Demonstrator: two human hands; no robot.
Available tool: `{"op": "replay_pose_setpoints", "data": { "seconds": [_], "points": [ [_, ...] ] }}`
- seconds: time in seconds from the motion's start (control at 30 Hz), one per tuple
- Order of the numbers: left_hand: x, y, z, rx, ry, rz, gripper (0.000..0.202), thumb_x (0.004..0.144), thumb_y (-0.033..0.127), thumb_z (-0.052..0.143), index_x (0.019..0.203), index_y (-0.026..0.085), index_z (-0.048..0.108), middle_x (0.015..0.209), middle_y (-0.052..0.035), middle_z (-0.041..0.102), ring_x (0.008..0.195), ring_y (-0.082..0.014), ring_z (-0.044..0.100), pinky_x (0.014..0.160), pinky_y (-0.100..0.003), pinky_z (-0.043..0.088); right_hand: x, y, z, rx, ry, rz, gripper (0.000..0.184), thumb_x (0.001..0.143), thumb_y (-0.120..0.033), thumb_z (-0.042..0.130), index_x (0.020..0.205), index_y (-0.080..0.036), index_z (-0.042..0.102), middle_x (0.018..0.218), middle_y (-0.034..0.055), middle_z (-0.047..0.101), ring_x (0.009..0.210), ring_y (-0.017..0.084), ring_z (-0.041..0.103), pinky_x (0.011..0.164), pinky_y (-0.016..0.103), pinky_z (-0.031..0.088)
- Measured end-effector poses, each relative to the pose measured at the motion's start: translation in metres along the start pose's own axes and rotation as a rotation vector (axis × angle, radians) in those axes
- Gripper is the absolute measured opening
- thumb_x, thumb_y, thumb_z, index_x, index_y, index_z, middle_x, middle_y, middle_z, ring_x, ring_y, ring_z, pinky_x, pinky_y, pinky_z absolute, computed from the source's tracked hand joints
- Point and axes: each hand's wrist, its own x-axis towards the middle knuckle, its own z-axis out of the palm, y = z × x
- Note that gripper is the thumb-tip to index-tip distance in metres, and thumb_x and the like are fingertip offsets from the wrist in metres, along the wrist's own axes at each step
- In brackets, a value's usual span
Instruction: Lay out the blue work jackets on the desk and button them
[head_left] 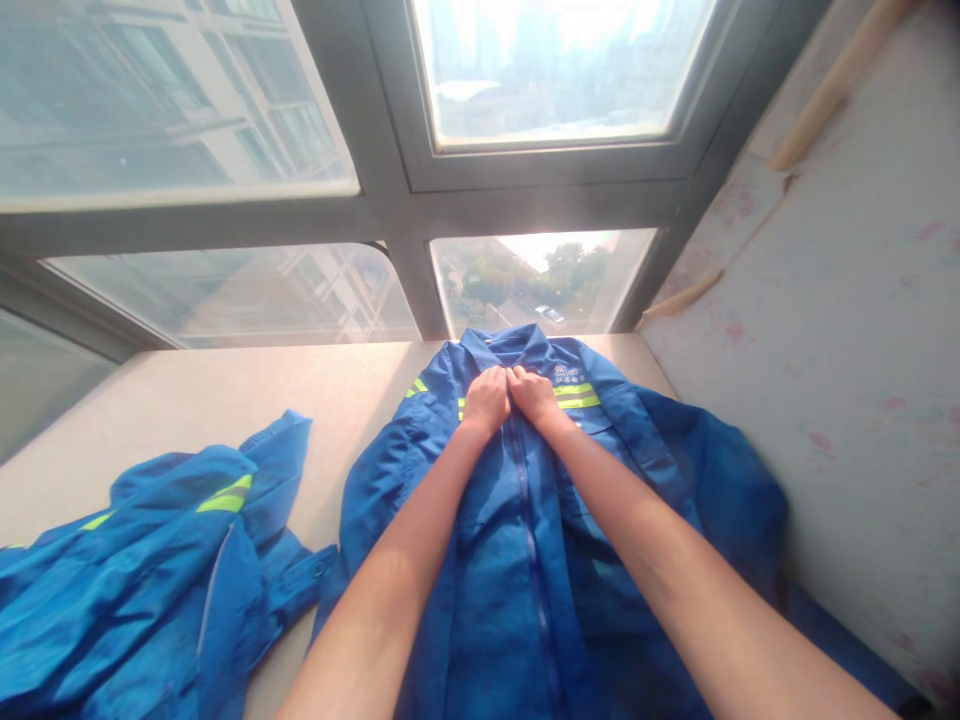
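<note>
A blue work jacket (487,560) with yellow-green reflective bands lies front up on the pale ledge, its collar toward the window. My left hand (488,397) and my right hand (532,393) meet at the top of its front opening, just below the collar. Both have curled fingers pinching the jacket's front edges. Whatever small part sits between the fingertips is hidden. Down the middle from my hands runs the zipper (529,520). White lettering shows on the chest beside my right hand. The sleeves spread out to both sides.
A second blue garment (150,560) with reflective strips lies crumpled at the left on the ledge (330,400). Grey window frames (390,215) rise behind the ledge. At the right stands a wall (862,400) with flowered paper, peeling near the window.
</note>
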Motion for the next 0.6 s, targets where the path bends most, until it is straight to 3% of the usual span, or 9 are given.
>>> {"op": "replay_pose_setpoints", "data": {
  "seconds": [0.13,0.23,0.6],
  "points": [
    [0.024,-0.016,0.007,-0.09,-0.015,0.067,0.065,0.081,0.006,0.043,0.145,0.015,0.044,0.145,-0.0083,0.054,0.132,-0.0169,0.051,0.113,-0.028,0.039,0.0,0.003,0.002,0.002,0.012,0.033,0.041,0.104,-0.02,0.027,0.138,-0.02,0.05,0.115,0.0154,0.064,0.097,0.02,0.068,0.074,0.026,0.051],
    [0.024,-0.024,0.013,-0.134,-0.003,0.06,0.069,0.081,0.007,0.042,0.15,0.017,0.038,0.147,-0.0065,0.052,0.132,-0.0178,0.052,0.112,-0.029,0.04,0.003,0.004,0.003,0.008,0.014,0.035,0.042,0.104,-0.02,0.026,0.14,-0.02,0.049,0.115,0.0156,0.065,0.097,0.022,0.068,0.075,0.028,0.051],
    [0.023,-0.025,0.016,-0.185,0.003,-0.004,0.06,0.091,0.021,0.04,0.151,0.022,0.037,0.15,-0.0051,0.05,0.137,-0.0202,0.046,0.115,-0.034,0.036,0.02,-0.001,-0.008,0.02,0.026,-0.083,0.039,0.098,-0.01,0.033,0.127,-0.004,0.058,0.115,0.0245,0.062,0.108,0.028,0.058,0.079,0.033,0.053]
  ]
}}
